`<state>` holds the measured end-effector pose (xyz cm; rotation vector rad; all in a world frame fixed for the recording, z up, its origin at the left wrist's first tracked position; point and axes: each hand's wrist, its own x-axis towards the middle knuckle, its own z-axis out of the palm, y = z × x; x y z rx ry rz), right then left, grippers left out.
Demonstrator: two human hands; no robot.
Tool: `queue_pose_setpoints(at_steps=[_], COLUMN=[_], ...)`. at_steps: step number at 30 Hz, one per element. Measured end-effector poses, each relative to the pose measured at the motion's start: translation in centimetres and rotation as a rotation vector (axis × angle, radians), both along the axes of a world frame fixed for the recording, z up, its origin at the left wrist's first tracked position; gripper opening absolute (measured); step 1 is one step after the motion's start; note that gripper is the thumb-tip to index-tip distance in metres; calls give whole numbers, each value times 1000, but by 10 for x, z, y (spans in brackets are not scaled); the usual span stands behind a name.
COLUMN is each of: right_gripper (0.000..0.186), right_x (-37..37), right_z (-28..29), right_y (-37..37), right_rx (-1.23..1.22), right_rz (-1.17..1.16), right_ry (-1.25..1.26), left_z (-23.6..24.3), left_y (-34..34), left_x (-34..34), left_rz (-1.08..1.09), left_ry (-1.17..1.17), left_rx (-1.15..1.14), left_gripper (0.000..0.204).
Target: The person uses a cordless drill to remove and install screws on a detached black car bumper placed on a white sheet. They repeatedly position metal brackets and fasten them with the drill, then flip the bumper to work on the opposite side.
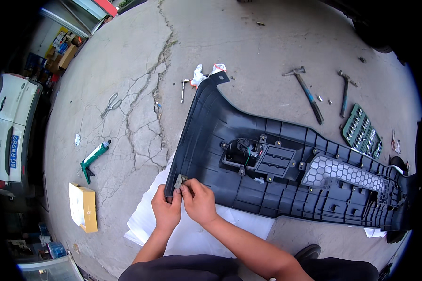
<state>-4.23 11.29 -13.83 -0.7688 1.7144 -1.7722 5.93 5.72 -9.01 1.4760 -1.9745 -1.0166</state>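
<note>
A large black plastic car bumper (211, 126) lies with its ribbed inner side up, stretching from the middle to the right. My left hand (166, 210) is closed round its near left corner, thumb on the edge. Right beside it, my right hand (199, 201) is closed, thumb and fingertips pinching a small crumpled grey piece (179, 181) against that edge. What the piece is, I cannot make out. A housing with a green wire (243, 152) and a honeycomb grille (344, 173) are set in the bumper.
White sheeting (145, 210) lies under the bumper. To the left are a green caulking gun (94, 159), a yellow box (86, 210) and scissors (111, 105). Beyond the bumper lie two hammers (309, 96), a green socket set (362, 131) and a ratchet (183, 91). A white vehicle (14, 126) stands far left.
</note>
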Motion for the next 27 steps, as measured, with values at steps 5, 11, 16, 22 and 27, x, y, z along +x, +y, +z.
queue_pose_setpoints(at_steps=[5, 11, 16, 22, 27], right_gripper=[10, 15, 23, 23, 27], right_x=[-3, 7, 0, -3, -9], right_z=[6, 10, 14, 5, 12], right_y=[-2, -7, -8, 3, 3], right_rx=[9, 38, 102, 159, 274], right_rz=[7, -4, -4, 149, 210], right_ry=[51, 74, 139, 190, 282], left_z=[5, 11, 13, 17, 20], left_y=[-2, -1, -3, 3, 3], left_x=[-3, 5, -4, -5, -7], left_rz=[-27, -18, -16, -30, -16], left_ry=[-20, -24, 11, -1, 3], left_rx=[-46, -58, -78, -114, -155], left_gripper=[13, 12, 14, 21, 18])
